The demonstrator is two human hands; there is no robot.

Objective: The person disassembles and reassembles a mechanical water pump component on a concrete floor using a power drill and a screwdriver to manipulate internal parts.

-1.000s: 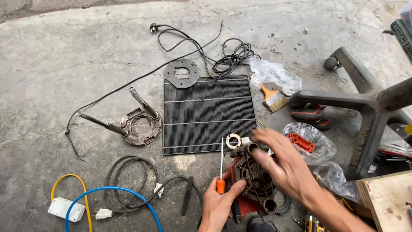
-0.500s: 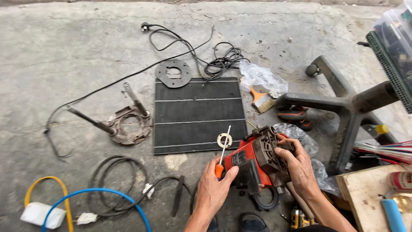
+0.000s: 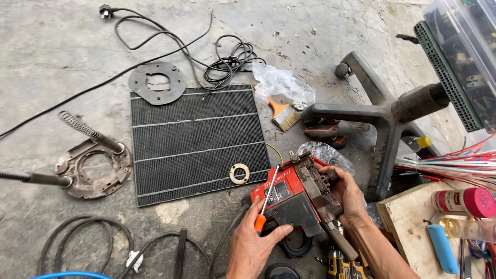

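A red and black power tool body (image 3: 289, 199) is tipped up on its side near the bottom middle of the head view. My left hand (image 3: 254, 243) holds an orange-handled screwdriver (image 3: 266, 200) against the tool's red face while its thumb presses the black lower part. My right hand (image 3: 347, 195) grips the tool's dark metal end from the right. A small pale ring (image 3: 239, 173) lies on the black ribbed mat (image 3: 191, 139) just left of the tool.
A round metal plate (image 3: 157, 82) sits at the mat's far corner, with coiled black cables (image 3: 227, 59) beyond. A metal bracket with springs (image 3: 88, 163) lies left. A paintbrush (image 3: 283, 113), plastic bags, a chair base (image 3: 387, 113) and a wooden board with cans (image 3: 454, 222) crowd the right.
My right hand has taken hold of the tool and tipped it up on its side. My left hand has brought the screwdriver against the tool. The camera has moved closer.
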